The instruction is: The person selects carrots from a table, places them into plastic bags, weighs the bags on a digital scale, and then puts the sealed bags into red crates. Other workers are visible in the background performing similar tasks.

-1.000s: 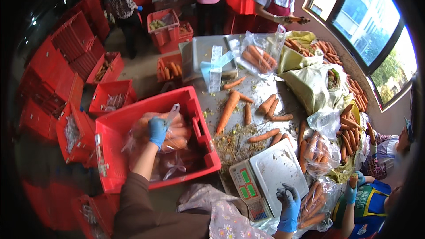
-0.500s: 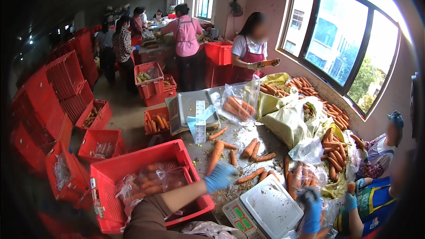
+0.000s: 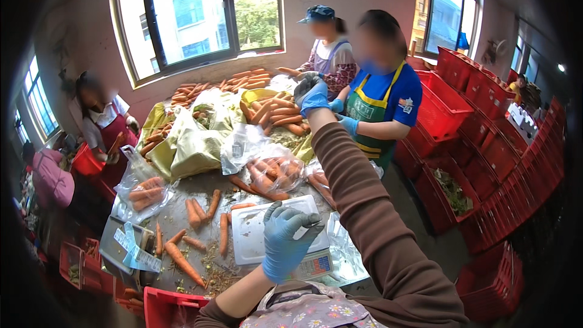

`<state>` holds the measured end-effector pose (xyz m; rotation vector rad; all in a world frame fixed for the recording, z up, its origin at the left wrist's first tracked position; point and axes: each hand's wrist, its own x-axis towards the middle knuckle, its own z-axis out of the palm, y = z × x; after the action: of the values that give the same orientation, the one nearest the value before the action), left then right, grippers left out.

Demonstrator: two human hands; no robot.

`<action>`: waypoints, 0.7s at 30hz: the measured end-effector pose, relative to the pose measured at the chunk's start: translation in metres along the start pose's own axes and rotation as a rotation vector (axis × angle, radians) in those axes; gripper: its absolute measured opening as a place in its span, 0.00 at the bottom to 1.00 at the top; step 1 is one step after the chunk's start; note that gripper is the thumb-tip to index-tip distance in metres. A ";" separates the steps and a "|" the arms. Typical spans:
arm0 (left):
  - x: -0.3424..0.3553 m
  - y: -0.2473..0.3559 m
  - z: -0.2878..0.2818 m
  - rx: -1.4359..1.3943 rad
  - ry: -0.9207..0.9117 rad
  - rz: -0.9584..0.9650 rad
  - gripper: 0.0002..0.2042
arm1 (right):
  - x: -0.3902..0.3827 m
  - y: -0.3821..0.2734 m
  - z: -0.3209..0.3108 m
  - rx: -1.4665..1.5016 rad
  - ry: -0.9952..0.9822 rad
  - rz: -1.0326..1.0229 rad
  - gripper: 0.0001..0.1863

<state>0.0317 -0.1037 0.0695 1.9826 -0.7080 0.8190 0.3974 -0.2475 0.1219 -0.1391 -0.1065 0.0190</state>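
Observation:
My left hand [image 3: 285,244], in a blue glove with grey fingers, hovers over the white-topped weighing scale [image 3: 248,240]. Its fingers bend loosely, with a gap to the thumb and nothing seen between them. My right arm, in a brown ribbed sleeve, stretches far across the table. At its end, my gloved right hand [image 3: 311,93] is raised beside the heaped carrots [image 3: 276,112]; its fingers are partly hidden and whatever they hold cannot be made out. A clear bag of carrots [image 3: 273,173] lies just beyond the scale. Several loose carrots [image 3: 183,264] lie left of it.
A second scale [image 3: 124,249] stands at the table's left, near another bagged bunch of carrots [image 3: 146,193]. Yellowish sacks [image 3: 197,146] slump behind. A red crate [image 3: 170,304] is at the near edge. Co-workers stand left and beyond; red crates [image 3: 443,103] are stacked right.
The view has swung to the right. My left hand has gone from beside the loose carrots to above the scale. My right hand has moved from the scale's side outward and up.

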 end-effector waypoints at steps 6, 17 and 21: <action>-0.002 0.003 0.034 -0.283 -0.015 -0.109 0.12 | 0.019 -0.021 -0.053 -0.195 0.128 0.002 0.43; -0.006 0.059 -0.004 -1.025 -0.896 -0.015 0.07 | 0.014 -0.132 -0.029 -0.242 0.229 -0.777 0.19; 0.004 0.058 0.013 -0.794 -0.753 0.214 0.08 | -0.064 -0.081 0.029 -0.896 -0.118 -1.034 0.13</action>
<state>-0.0044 -0.1430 0.0953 1.4366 -1.4274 -0.1642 0.3316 -0.3258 0.1553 -0.9633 -0.2901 -1.0652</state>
